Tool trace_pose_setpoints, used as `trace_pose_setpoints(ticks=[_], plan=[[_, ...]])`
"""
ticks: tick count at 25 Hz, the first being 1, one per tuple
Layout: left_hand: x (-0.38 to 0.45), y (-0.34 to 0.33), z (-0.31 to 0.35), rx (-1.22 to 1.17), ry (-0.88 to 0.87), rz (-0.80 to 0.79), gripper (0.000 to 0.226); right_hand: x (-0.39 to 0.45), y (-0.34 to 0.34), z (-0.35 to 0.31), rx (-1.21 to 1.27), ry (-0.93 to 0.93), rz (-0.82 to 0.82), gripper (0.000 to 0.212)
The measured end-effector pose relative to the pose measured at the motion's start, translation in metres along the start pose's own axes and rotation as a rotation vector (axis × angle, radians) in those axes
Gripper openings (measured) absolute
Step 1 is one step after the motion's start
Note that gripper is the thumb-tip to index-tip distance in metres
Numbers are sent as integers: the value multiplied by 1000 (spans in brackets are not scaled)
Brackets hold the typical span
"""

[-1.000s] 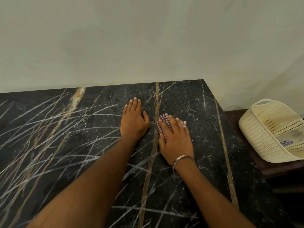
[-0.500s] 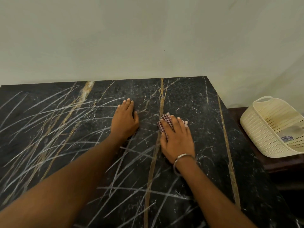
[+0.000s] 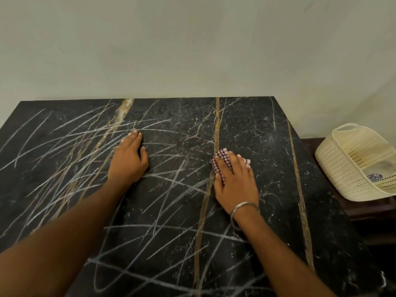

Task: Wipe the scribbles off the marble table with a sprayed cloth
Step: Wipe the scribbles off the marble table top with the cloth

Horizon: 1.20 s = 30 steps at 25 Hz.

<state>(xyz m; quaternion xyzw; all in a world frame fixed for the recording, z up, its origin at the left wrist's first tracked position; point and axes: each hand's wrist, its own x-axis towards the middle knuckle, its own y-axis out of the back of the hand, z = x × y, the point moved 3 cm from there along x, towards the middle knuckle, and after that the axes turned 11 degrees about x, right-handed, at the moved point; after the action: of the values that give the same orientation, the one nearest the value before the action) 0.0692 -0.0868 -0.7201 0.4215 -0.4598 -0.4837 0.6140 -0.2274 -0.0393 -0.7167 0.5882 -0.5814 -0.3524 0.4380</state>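
Black marble table (image 3: 267,129), crossed by white chalk scribbles (image 3: 85,146) over its left and near parts, bore the flat, straight-fingered left hand (image 3: 128,161) mid-surface, while the right hand (image 3: 235,181) pressed a checked cloth (image 3: 221,161) with extended fingers nearer the right edge.

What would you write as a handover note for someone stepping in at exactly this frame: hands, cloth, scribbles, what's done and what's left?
Right hand: flat, fingers straight, pressing the checked cloth onto the marble table, just right of the long gold vein.
Left hand: flat on the table, holding nothing, resting among the scribbles.
Done: the right part of the table, beyond the cloth, shows no chalk lines.
Left: white scribbles cover the left, middle and near parts; wipe leftward and toward the near edge.
Cream basket sits off the table to the right. No spray bottle is in view.
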Motion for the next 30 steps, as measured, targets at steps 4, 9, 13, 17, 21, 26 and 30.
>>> trace_pose_setpoints(ticks=[4,9,13,17,21,26,30], plan=[[-2,3,3,-18,20,21,53,8,13,38,-32,-159,54,53],[-1,3,4,-21,18,31,52,-10,0,-7,-24,-89,39,53],[-2,3,2,-17,16,17,53,-14,1,-4,4,-26,-6,52],[-1,3,1,-19,12,20,53,-8,13,33,-32,-159,54,53],[-1,2,1,-19,8,22,54,-15,5,10,-30,-201,85,54],[-1,1,0,-23,11,20,54,-28,-3,-12,-13,-62,26,54],[-1,1,1,-22,-1,27,54,-18,12,25,-37,-183,41,53]])
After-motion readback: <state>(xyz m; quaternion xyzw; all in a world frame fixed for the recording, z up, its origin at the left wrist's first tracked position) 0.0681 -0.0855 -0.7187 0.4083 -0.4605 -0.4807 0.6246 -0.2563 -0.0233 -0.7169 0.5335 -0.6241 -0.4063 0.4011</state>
